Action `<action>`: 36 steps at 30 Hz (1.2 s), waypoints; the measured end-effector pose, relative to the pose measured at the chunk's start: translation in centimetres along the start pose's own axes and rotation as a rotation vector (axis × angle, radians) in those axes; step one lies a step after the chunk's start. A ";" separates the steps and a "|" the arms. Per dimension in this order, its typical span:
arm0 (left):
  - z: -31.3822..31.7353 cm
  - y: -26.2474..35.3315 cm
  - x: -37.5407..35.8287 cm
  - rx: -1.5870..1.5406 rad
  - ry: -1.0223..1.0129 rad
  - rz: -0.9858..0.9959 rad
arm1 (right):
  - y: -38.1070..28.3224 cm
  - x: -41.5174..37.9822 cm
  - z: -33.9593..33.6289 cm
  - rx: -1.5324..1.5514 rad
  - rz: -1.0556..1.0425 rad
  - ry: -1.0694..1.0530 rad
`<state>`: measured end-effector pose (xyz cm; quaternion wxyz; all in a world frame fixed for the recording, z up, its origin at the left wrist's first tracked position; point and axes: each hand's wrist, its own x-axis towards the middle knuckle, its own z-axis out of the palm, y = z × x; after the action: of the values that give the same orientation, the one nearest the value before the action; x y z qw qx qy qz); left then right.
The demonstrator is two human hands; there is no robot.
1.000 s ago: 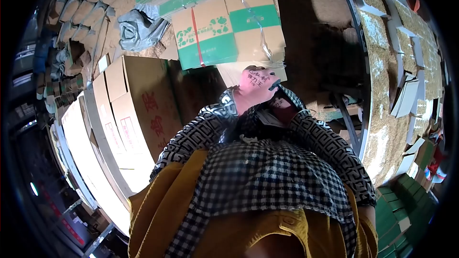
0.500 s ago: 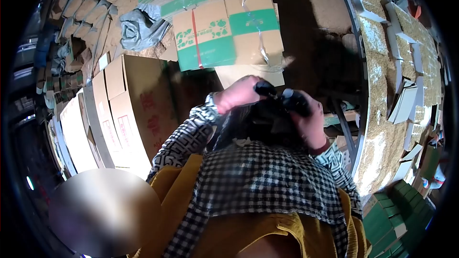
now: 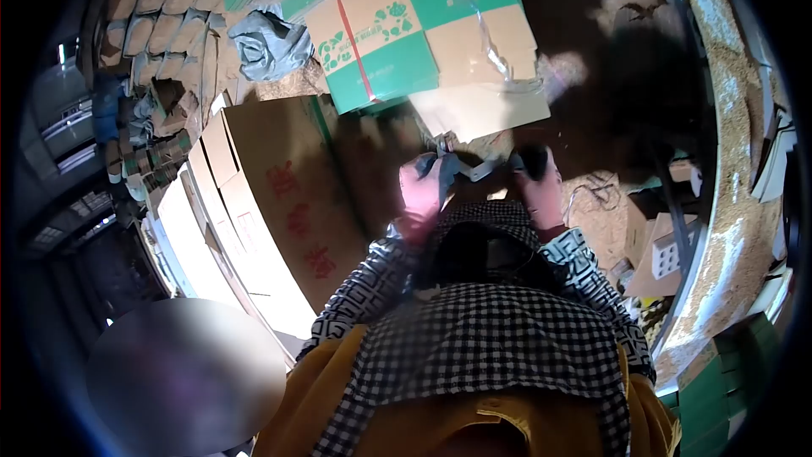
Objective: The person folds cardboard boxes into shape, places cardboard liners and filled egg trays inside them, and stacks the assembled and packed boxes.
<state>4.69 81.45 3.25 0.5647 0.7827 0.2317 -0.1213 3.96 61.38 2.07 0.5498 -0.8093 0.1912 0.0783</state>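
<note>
At far left, brown sacks [image 3: 161,34] stacked in rows, too many and too blurred to count; below them a blurred patch hides whatever stands at lower left. Next, one stack of flat cartons [image 3: 271,195] with red print, leaning, its edges fanned toward the left; the sheets are too close to count. Above it, one grey crumpled bag [image 3: 266,42]. Beside that, two green-and-tan boxes [image 3: 389,46] lying side by side, the left with one red strap, the right with one clear strip of tape hanging loose; one pale card sheet [image 3: 482,110] sits just under them. Centre: my left hand [image 3: 420,195], fingers curled closed on one end of a dark strap [image 3: 474,171]. The strap runs across, held up in front of my chest, between both hands, above my checked apron [image 3: 482,330]. My right hand [image 3: 540,189], closed on the strap's other end, which shows as a dark lump at my fingertips; what that lump is I cannot tell. Two patterned sleeves [image 3: 372,279], one per arm. Right of my hands, one open box [image 3: 664,254] on the floor, beside a curved, straw-strewn edge [image 3: 727,228]. Far lower right, green packs [image 3: 719,389] in a pile, number unclear.
</note>
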 end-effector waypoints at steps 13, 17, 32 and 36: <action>-14.8 2.7 18.3 1.250 0.398 0.889 | 1.6 1.6 21.3 0.012 -0.011 -0.384; -15.9 -2.5 24.7 1.107 0.074 0.276 | 5.4 4.9 31.8 0.163 0.232 -0.044; -16.5 -6.2 26.5 1.453 0.370 0.828 | 1.8 5.8 40.4 0.425 0.327 0.180; -15.2 -5.0 25.0 1.780 0.602 0.814 | -0.2 0.2 43.1 -0.052 -0.026 -0.460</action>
<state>22.69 102.62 -7.15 -0.3046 0.9354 -0.0936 0.1531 7.82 101.09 -14.34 0.5588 -0.7864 0.0482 0.2587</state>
